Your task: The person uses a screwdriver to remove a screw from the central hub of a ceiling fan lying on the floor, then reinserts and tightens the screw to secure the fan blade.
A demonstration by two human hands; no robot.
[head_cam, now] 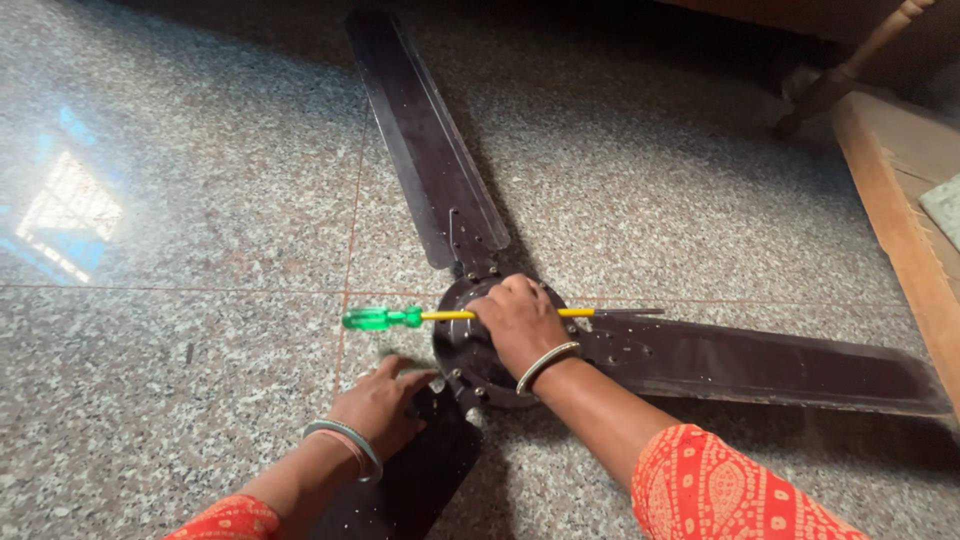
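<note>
A dark brown ceiling fan lies flat on the speckled stone floor, its round motor hub in the middle of the view. One blade runs away from me, one blade runs right, one blade comes toward me. My right hand rests on the hub, closed around a screwdriver with a green handle and a yellow shaft, lying level with its tip pointing right. My left hand presses flat on the near blade beside the hub.
A wooden platform edge runs along the right side. A turned wooden furniture leg stands at the top right. A bright window reflection shines on the floor at the left.
</note>
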